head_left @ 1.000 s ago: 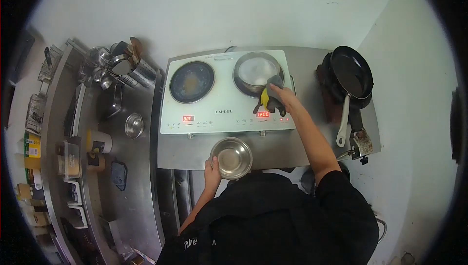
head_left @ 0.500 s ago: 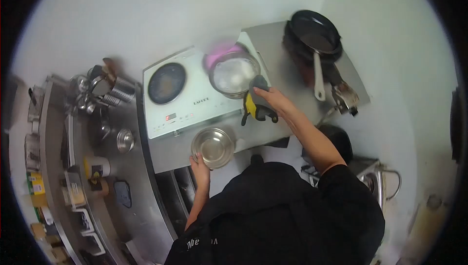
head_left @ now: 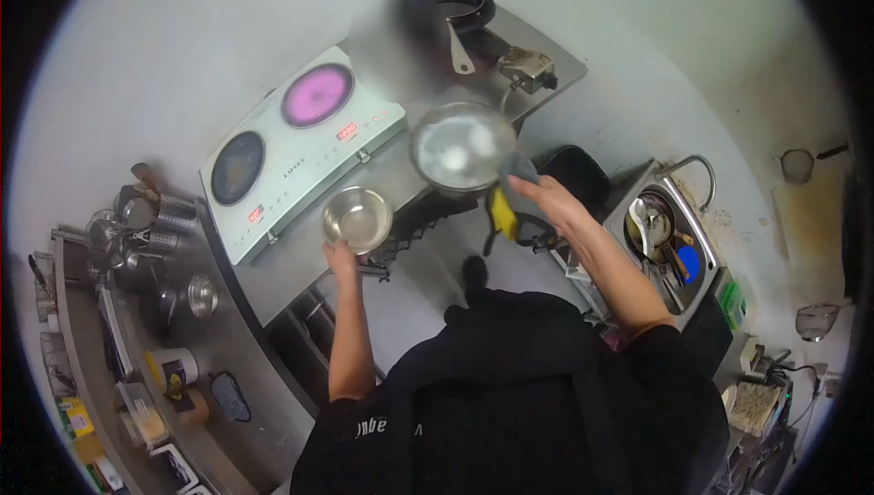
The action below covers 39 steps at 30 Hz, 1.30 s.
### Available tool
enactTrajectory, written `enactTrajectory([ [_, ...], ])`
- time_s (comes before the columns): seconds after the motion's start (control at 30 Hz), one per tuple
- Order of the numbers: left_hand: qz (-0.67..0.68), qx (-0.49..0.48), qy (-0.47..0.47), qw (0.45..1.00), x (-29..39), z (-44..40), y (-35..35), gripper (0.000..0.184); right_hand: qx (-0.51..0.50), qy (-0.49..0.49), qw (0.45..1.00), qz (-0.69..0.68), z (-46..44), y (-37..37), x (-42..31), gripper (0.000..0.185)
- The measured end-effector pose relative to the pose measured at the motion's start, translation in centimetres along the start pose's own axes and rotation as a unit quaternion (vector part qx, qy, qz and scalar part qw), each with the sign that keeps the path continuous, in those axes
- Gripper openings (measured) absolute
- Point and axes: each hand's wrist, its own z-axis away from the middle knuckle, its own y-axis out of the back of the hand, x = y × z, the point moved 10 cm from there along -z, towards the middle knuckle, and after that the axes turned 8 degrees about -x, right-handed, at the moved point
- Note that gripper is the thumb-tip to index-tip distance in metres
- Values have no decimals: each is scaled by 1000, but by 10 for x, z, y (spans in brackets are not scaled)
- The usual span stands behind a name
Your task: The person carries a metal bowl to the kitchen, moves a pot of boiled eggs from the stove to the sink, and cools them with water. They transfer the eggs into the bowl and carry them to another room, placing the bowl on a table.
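Right hand [head_left: 550,199] here, just right of centre, fingers clamped round a grey-and-yellow cloth [head_left: 503,215] at the lower-right side of the steaming pot [head_left: 461,146], which hangs mid-frame, off the hob, whitish contents showing inside! Lower and to the left, the left hand [head_left: 342,260] has its fingers closed on the near rim of a steel bowl [head_left: 358,220], well apart from that pot, while upper left the hob [head_left: 300,145] shows one ring [head_left: 317,95] glowing pink.
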Motion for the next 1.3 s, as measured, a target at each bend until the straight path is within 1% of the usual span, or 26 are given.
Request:
enactTrajectory([
  [0.07, 44, -79, -39, 995, -4, -2, -36, 47, 1, -9, 1000, -15, 52, 17, 0, 88],
  [0.13, 31, -70, -15, 997, -5, 3, -59, 45, 11, -22, 999, -20, 85, 39, 14, 92],
  [0.2, 42, -67, 3, 997, -6, 8, -84, 42, 48, -83, 994, -58, 94, 81, 73, 91],
  [0.23, 39, -75, 3, 996, -10, 1, -95, 42, 54, -83, 993, -63, 105, 92, 86, 91],
  [0.3, 68, -116, 3, 991, -16, -8, -123, 42, 145, -42, 988, -40, 132, 131, 104, 88],
  [0.37, 73, -101, -12, 992, -12, -5, -138, 40, 147, -65, 986, -39, 145, 162, 136, 83],
  [0.43, 77, -154, -6, 985, -11, -5, -168, 38, 171, -63, 982, -58, 169, 191, 140, 78],
  [0.47, 68, -132, 4, 989, -17, -12, -175, 38, 170, -63, 982, -61, 171, 208, 155, 78],
  [0.53, -68, -156, 5, 985, -15, -19, -189, 54, 164, 18, 980, -108, 177, 241, 184, 68],
  [0.57, -127, -148, -4, 981, -1, 0, -194, 58, 179, 5, 977, -115, 188, 256, 197, 68],
  [0.6, -187, -139, -12, 973, 15, 21, -199, 72, 190, -35, 977, -95, 197, 269, 204, 63],
  [0.63, -370, 4, -74, 926, -17, -69, -166, 87, 198, -75, 974, -74, 209, 287, 216, 59],
  [0.67, -461, 56, -155, 872, -22, -108, -153, 86, 213, -30, 971, -103, 202, 307, 247, 54],
  [0.7, -444, 124, -91, 883, 14, -56, -148, 79, 222, -36, 969, -105, 207, 321, 260, 54],
  [0.77, -451, 288, -91, 840, 65, 22, -148, 66, 211, -67, 974, -40, 212, 345, 278, 52],
  [0.8, -456, 286, -92, 838, 81, 36, -157, 66, 202, -39, 972, -114, 215, 348, 281, 48],
  [0.87, -487, 266, -79, 828, 98, 51, -166, 56, 210, -66, 971, -95, 228, 365, 283, 48],
  [0.9, -491, 271, -72, 825, 98, 52, -166, 56, 208, -79, 972, -81, 229, 368, 290, 47],
  [0.93, -504, 286, -99, 809, 110, 46, -171, 50, 206, -92, 972, -67, 229, 372, 296, 47],
  [0.97, -517, 301, -127, 791, 119, 46, -177, 45, 228, -42, 966, -113, 227, 381, 308, 49],
  [1.0, -523, 304, -123, 787, 126, 48, -180, 45, 252, 6, 954, -161, 228, 390, 322, 50],
  [1.07, -527, 236, -166, 799, 138, 42, -208, 39, 261, 3, 954, -151, 227, 402, 353, 51],
  [1.1, -532, 232, -167, 797, 141, 35, -215, 39, 272, 6, 952, -137, 229, 407, 361, 53],
  [1.17, -562, 177, -179, 788, 144, 8, -230, 36, 251, -31, 955, -155, 235, 403, 361, 53],
  [1.2, -580, 147, -156, 786, 145, 0, -239, 35, 228, -62, 957, -168, 239, 398, 363, 53],
  [1.3, -560, 140, -138, 805, 156, 12, -254, 34, 260, -79, 945, -179, 248, 397, 363, 50],
])
